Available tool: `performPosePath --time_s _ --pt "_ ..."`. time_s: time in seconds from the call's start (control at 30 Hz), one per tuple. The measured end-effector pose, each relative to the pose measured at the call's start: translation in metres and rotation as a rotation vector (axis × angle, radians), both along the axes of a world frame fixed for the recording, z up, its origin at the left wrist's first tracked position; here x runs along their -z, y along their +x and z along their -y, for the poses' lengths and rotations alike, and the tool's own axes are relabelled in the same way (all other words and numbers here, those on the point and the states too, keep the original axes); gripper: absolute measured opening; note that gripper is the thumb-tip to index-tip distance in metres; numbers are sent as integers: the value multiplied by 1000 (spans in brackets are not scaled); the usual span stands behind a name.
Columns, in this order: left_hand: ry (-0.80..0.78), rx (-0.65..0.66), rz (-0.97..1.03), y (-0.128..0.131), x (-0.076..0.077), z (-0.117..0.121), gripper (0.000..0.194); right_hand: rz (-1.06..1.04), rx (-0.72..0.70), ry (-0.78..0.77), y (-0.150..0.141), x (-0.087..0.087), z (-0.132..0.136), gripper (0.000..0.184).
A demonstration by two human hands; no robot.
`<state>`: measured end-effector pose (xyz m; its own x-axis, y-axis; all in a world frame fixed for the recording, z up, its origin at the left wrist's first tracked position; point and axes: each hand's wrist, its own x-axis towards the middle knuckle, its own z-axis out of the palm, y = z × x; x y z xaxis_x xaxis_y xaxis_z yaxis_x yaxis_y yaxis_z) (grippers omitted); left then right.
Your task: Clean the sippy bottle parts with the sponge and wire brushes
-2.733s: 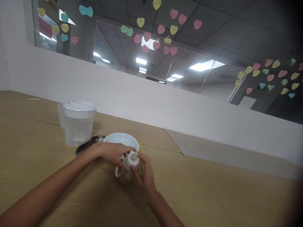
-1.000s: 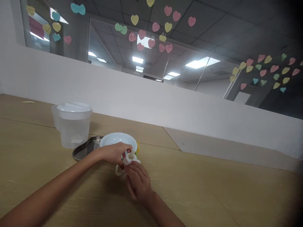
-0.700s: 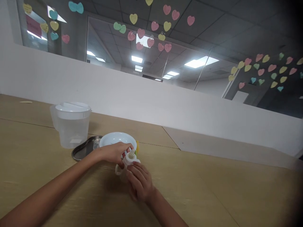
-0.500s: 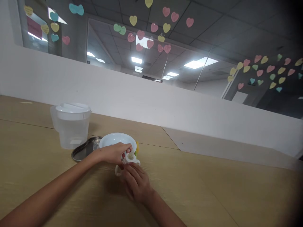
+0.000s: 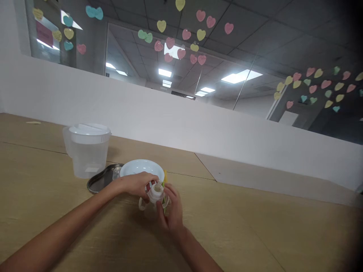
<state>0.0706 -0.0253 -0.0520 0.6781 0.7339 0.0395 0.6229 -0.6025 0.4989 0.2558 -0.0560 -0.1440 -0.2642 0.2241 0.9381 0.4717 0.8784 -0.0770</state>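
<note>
A small clear baby bottle [image 5: 154, 196] with white side handles and a pale teat stands on the wooden table [image 5: 255, 226]. My left hand [image 5: 137, 184] curls over its top from the left, fingers closed around the white collar. My right hand [image 5: 171, 209] grips the bottle's right side from below, fingers wrapped on it. Much of the bottle's body is hidden by my hands. Directly behind the bottle sits a light blue bowl [image 5: 141, 169], with something yellow-green [image 5: 165, 177] at its right edge.
A clear plastic jug [image 5: 87, 150] with a white lid stands at the back left. A dark metal tray [image 5: 101, 178] lies between jug and bowl. A white partition wall [image 5: 198, 124] runs along the table's far side, with glass and heart-shaped notes above.
My right hand has shifted from covering the front of the bottle to holding its right side, so the collar and teat show more. My left hand stays on the top.
</note>
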Motion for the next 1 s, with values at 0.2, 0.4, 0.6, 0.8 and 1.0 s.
performPosePath --time_s 0.2,0.4,0.6,0.8,1.0 --pt "13 -19 -2 0 0 1 33 -122 -42 -490 -4 -2 -5 37" --pt "24 -62 -23 0 -3 6 39 -236 40 -602 -9 -3 -4 43" --pt "37 -77 -34 1 -2 4 46 -217 -152 -709 -8 -8 -2 43" --pt "48 -51 -29 3 -2 6 27 -311 34 -656 -17 -2 -4 36" --pt "56 -47 -17 3 0 5 45 -277 -39 -702 -12 -5 -2 46"
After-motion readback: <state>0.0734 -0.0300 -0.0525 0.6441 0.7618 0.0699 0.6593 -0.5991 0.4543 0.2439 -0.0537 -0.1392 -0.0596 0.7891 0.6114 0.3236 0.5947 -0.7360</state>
